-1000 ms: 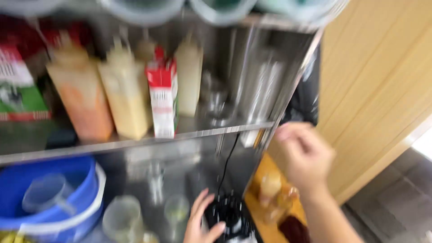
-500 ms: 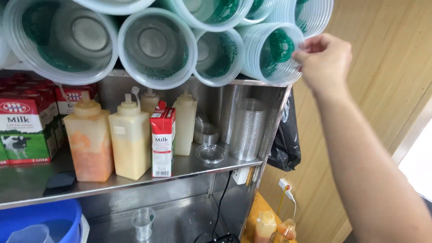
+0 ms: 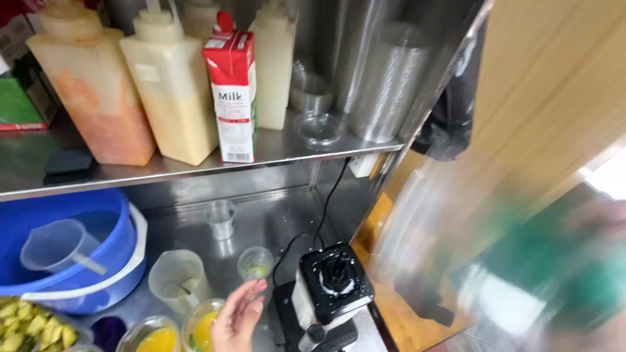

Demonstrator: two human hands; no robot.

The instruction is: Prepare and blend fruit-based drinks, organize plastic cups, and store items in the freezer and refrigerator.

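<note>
Our right hand swings a blurred clear cup with green print at the frame's right; we cannot tell its grip. The cup looks light, thin and crushable, best held round the wall. Our left hand hangs open beside the blender base.

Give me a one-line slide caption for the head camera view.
Left hand hovers beside a black blender base on a steel counter; a blurred cup sweeps past at right.

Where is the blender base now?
The blender base stands low in the head view, right of the left hand and below the steel shelf.
</note>
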